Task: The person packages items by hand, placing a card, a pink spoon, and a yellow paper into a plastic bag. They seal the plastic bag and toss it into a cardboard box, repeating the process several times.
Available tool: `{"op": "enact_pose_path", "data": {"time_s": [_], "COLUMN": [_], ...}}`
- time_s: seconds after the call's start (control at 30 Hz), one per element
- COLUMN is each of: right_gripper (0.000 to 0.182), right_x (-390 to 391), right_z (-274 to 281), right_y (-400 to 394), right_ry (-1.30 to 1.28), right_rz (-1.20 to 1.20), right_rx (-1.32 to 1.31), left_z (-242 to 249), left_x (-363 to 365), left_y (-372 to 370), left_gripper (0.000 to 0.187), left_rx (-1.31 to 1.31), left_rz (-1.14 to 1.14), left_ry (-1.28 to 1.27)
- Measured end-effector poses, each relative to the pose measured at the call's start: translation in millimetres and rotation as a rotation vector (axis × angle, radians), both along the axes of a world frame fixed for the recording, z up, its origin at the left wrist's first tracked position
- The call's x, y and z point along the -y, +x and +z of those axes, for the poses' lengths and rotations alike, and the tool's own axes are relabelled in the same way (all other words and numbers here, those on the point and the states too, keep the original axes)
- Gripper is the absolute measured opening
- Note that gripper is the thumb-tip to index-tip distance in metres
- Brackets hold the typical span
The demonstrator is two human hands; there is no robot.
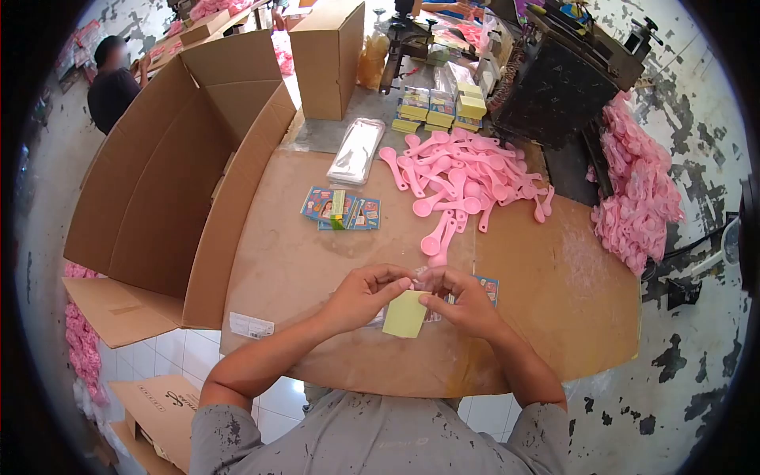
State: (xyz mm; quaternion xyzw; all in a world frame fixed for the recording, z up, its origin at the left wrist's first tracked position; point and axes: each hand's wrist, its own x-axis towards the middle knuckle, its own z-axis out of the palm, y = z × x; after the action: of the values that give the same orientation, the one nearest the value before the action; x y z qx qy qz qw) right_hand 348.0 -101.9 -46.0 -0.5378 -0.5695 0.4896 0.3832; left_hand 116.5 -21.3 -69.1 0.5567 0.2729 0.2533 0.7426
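Low in the middle of the table, my left hand (370, 294) and my right hand (461, 298) meet with bent fingers and thumbs pinched together. A small yellow-green card (405, 316) is held between them, its upper corners under both thumbs. Something clear, like thin plastic, shows at the fingertips, but its shape is hard to make out. Partly behind my right hand lies a blue printed card (488, 290). Just beyond my hands, a pink measuring spoon (437, 245) lies at the near end of a heap of pink measuring spoons (467, 178).
Left stands a large open carton (150, 166). Blue printed cards (360, 214), some banded, and clear plastic sleeves (356, 152) lie ahead. Stacked card bundles (439, 107) and a dark machine (554, 83) are further back. Pink bagged items (637, 190) hang at right. A person (119, 95) is far left.
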Motion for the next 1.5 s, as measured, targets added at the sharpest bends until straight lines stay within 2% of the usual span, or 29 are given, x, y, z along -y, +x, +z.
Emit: {"op": "enact_pose_path", "data": {"time_s": [0.07, 0.27, 0.37, 0.53, 0.73, 0.87, 0.93, 1.03, 1.17, 1.37, 1.5], "right_gripper": [0.028, 0.025, 0.02, 0.014, 0.016, 0.017, 0.017, 0.016, 0.015, 0.032, 0.035], "right_x": [-4, -6, -4, -4, -4, -3, -2, -1, -2, -3, 1], "right_z": [-8, -12, -12, -21, -25, -14, -19, -17, -15, -23, -9], "right_y": [2, 2, 9, 15, 23, 23, 21, 17, 20, 14, 16], "right_ry": [-0.117, 0.026, -0.1, -0.025, 0.055, 0.026, 0.062, 0.072, 0.055, 0.062, -0.034], "right_rz": [0.015, -0.018, -0.061, -0.112, -0.072, -0.05, -0.07, -0.077, -0.07, -0.115, 0.014], "right_rx": [-0.124, -0.337, -0.357, -0.312, -0.289, -0.345, -0.259, -0.187, -0.09, -0.299, -0.211], "left_z": [1, 1, -1, -7, -9, -8, -10, -14, -6, -4, -3], "left_x": [-1, -2, 0, -4, -10, -11, -13, -14, -11, -9, -9], "left_y": [-3, -2, 0, 0, -5, -5, -6, -5, -2, -2, -4], "left_gripper": [0.032, 0.031, 0.033, 0.031, 0.027, 0.026, 0.026, 0.026, 0.029, 0.03, 0.03], "left_rx": [-0.01, -0.015, -0.01, 0.0, -0.1, 0.032, 0.087, 0.03, -0.008, 0.002, 0.012], "left_rz": [0.001, 0.023, 0.043, 0.017, -0.075, -0.056, -0.057, -0.071, -0.079, -0.04, 0.023], "left_ry": [0.028, 0.047, 0.079, 0.119, 0.312, 0.114, -0.045, -0.082, -0.01, 0.024, 0.083]}}
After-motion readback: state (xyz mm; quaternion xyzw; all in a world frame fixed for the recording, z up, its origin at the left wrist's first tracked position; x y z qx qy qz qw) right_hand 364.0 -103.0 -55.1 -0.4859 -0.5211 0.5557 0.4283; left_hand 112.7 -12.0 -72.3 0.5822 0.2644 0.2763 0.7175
